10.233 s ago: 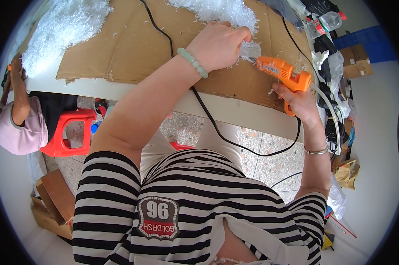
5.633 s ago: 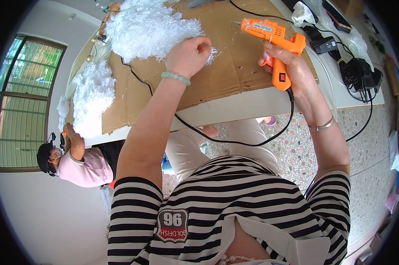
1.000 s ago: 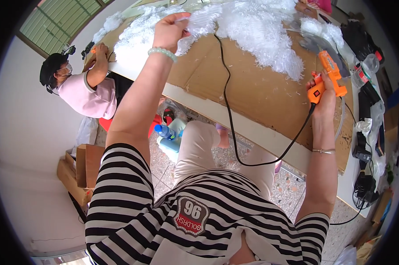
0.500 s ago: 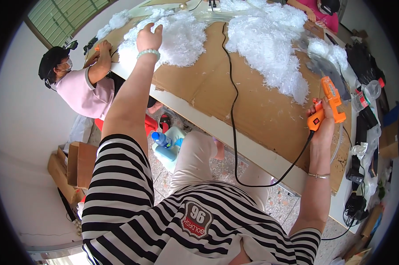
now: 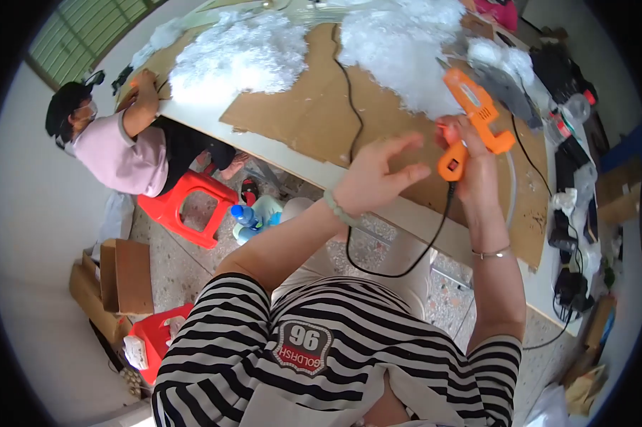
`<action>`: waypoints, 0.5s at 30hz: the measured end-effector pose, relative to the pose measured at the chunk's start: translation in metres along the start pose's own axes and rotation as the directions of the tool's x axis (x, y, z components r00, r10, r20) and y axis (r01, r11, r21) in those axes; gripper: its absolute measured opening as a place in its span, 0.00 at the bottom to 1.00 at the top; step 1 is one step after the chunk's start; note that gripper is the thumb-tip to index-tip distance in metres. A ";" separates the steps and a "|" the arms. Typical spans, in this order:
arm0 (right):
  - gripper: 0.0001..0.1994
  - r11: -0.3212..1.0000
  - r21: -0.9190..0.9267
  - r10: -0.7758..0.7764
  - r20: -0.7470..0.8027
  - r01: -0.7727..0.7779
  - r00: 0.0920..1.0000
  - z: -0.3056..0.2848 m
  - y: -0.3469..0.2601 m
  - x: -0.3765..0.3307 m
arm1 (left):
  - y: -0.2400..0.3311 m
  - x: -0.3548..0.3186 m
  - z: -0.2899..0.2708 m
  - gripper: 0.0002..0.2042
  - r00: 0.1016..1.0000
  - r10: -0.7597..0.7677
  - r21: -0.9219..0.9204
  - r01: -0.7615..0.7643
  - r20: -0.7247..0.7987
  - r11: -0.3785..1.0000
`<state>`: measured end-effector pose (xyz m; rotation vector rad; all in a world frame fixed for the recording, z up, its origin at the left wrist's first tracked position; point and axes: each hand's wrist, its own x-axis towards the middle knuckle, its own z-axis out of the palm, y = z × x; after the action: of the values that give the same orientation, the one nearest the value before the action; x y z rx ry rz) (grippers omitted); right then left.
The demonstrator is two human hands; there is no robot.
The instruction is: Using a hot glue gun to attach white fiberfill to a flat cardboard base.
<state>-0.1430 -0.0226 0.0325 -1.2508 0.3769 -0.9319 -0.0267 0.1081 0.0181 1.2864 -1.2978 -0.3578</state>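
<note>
Head view: left hand [image 5: 373,179] has pulled back from the far fluff [image 5: 235,53] — half a second ago it reached deep there — and now hovers open and empty, fingers spread, over the cardboard [image 5: 314,114]. Right hand [image 5: 470,160] grips the glue gun [image 5: 470,121] above the cardboard — gluing looks next.

Soft, even daylight fills the room, brightest toward the window [image 5: 97,28] at eleven o'clock, and shadows under the table [image 5: 292,153] stay faint. The white stuffing [image 5: 242,53] near twelve o'clock glares almost blank. Straight edges bow toward a black rim, and the left hand [image 5: 374,178] looks slightly smeared.
</note>
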 end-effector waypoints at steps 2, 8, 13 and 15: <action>0.11 0.999 0.044 -0.002 0.105 -0.002 0.994 0.020 -0.002 -0.009 | -0.001 -0.003 0.007 0.18 0.985 -0.154 -0.247 0.168 0.076 0.954; 0.15 0.995 -0.094 -0.022 0.226 0.045 0.974 0.019 -0.009 -0.036 | -0.001 -0.009 0.018 0.11 0.928 -0.229 -0.431 0.342 0.293 0.835; 0.20 0.993 -0.105 0.082 0.200 -0.062 0.976 0.017 -0.006 -0.054 | 0.002 -0.017 0.034 0.09 0.964 -0.215 -0.548 0.266 0.157 0.793; 0.20 0.897 -0.413 0.241 0.164 -0.155 0.957 0.010 -0.007 -0.063 | -0.015 -0.022 0.029 0.10 0.971 -0.173 -0.562 0.238 0.166 0.792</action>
<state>-0.1761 0.0317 0.0273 -1.6324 0.5325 -0.5513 -0.0516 0.1066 -0.0121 0.8853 -1.0150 -0.9177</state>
